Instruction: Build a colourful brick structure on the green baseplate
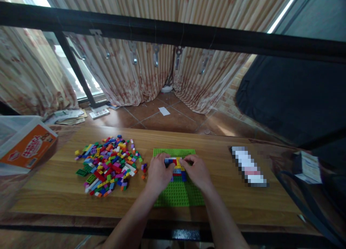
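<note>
A small structure of stacked toy bricks (177, 171) in blue, red, yellow and white stands on a green studded baseplate (178, 196). My left hand (160, 172) is closed around the structure's left side, with the thumb pressed to its front. At its upper right, the thumb and fingertips of my right hand (197, 169) pinch close to a yellow brick (180, 162). Whether that brick is held or only pressed, I cannot tell. My fingers hide both ends of the structure.
A heap of loose, many-coloured bricks (113, 166) covers the left of the wooden table (221, 195). Several stray bricks (144, 167) lie between heap and baseplate. A clear plastic box (21, 144) with an orange label stands at far left. A blurred-out flat object (248, 166) lies on the right.
</note>
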### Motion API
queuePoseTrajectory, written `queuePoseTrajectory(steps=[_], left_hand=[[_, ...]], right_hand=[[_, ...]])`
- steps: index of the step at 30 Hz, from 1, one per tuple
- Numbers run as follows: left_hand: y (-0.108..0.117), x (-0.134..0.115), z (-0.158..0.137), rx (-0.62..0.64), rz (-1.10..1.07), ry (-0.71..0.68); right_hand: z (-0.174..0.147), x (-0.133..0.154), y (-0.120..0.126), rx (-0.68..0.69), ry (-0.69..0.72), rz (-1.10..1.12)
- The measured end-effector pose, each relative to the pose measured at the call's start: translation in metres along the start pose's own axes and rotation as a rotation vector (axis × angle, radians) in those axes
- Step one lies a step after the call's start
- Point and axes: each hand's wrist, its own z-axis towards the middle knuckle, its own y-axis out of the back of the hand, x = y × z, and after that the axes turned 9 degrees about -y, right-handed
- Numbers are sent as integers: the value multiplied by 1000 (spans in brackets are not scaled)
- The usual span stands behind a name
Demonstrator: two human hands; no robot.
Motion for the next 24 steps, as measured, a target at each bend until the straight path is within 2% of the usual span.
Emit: queuePoseTrajectory(steps=[14, 20, 24], left_hand=[[-4, 3, -2, 6, 5, -37], [-2, 3, -2, 23, 14, -33], [0, 4, -2, 30, 5, -41]], right_hand=[[-2, 6, -11, -39, -21, -136], [0, 2, -3, 30, -24, -27], [3, -2, 1, 5, -40, 73]])
